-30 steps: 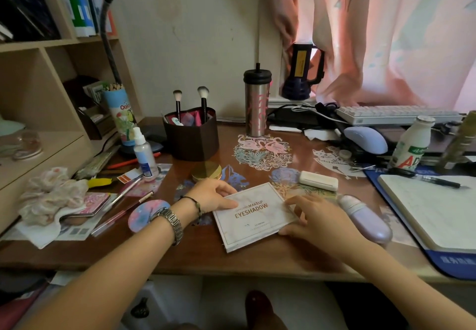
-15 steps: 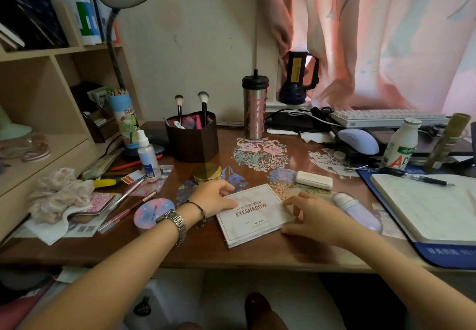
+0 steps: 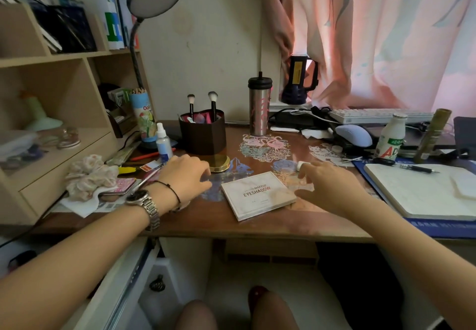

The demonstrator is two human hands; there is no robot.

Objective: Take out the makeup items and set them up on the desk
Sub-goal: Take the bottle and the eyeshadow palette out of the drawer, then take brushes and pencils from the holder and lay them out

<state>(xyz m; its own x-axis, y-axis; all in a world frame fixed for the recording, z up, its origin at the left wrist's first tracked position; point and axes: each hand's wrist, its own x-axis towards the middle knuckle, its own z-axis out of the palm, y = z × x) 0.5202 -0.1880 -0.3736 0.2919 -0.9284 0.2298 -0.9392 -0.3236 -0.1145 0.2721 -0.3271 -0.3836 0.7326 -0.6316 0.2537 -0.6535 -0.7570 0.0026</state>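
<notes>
Eyeshadow palette (image 3: pixel 258 195) lies flat on counter (image 3: pixel 206 222), closed, between both hands, touched by neither. Left hand (image 3: pixel 186 173) just left of palette, fingers loosely curled, holding nothing. Right hand (image 3: pixel 325 184) just right of palette, fingers relaxed; white case (image 3: pixel 300 165) beyond its fingertips, contact unclear.

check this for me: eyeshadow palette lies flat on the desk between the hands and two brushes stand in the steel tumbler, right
One thing is off. The two brushes stand in the dark brown holder, not the steel tumbler, which is lidded. The head view shows this. The palette does lie flat on the desk between the left hand and right hand.
</notes>
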